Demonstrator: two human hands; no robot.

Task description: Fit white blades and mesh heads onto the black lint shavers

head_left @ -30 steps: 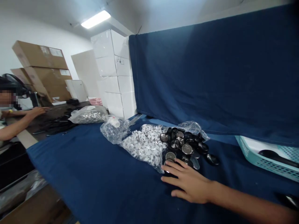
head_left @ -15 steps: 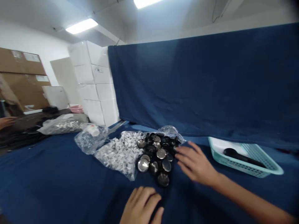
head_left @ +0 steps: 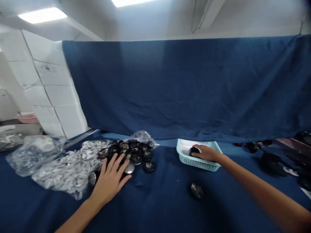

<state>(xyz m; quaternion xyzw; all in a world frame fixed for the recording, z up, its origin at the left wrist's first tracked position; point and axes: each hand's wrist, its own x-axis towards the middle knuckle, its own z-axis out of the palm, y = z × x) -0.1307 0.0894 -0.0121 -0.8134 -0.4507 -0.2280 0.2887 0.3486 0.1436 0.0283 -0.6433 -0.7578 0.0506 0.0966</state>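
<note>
While the left hand spreads its fingers wide on the discs, the right hand pinches a black disc in the basket; wide fingers steady the pile.

**Discs beside the bag, basket to the right**

A pile of round discs lies on the cloth-covered worktop, touching the right end of a plastic bag of small pieces. A second bag sits further left. A basket stands right of centre, a lone disc before it, with stacked cartons behind at upper left.
</note>
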